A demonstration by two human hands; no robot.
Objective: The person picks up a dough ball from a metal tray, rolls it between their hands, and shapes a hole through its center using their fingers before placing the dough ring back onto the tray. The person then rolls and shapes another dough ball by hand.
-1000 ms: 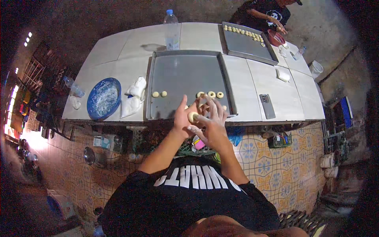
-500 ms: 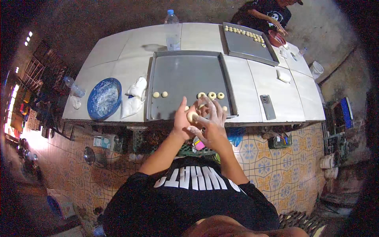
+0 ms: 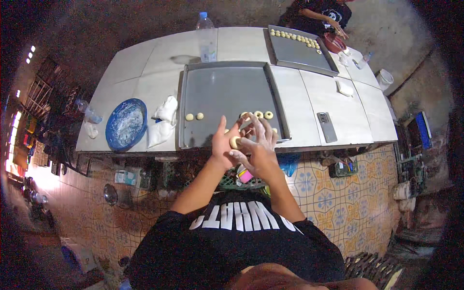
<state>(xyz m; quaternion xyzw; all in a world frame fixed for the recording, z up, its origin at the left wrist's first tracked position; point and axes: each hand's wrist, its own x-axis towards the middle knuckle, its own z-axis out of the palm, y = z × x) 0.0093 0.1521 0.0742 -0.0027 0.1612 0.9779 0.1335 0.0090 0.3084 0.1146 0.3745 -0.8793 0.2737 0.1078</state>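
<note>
Over the near edge of a metal tray [image 3: 227,92], my left hand [image 3: 223,149] cups a small round piece of dough [image 3: 235,142] on its palm, thumb pointing up. My right hand [image 3: 262,152], dusted with flour, presses that dough with a fingertip; its other fingers are curved and partly spread. Whether the dough has a hole through it is hidden by the finger. Just beyond my hands on the tray lie dough rings [image 3: 268,115]. Two dough balls [image 3: 194,116] sit at the tray's left side. More dough pieces are partly covered by my hands.
Left of the tray stand a blue basin [image 3: 126,124] with flour and a white plastic bag [image 3: 163,123]. A plastic bottle [image 3: 206,41] is behind it. Rightward lie a phone [image 3: 327,127] and a second tray [image 3: 302,55] with dough pieces. A co-worker [image 3: 319,17] works beside a red bowl [image 3: 334,43].
My hands stay together at the dough, with small finger movements of the right hand. The whole view has shifted slightly. Nothing on the tray has visibly moved.
</note>
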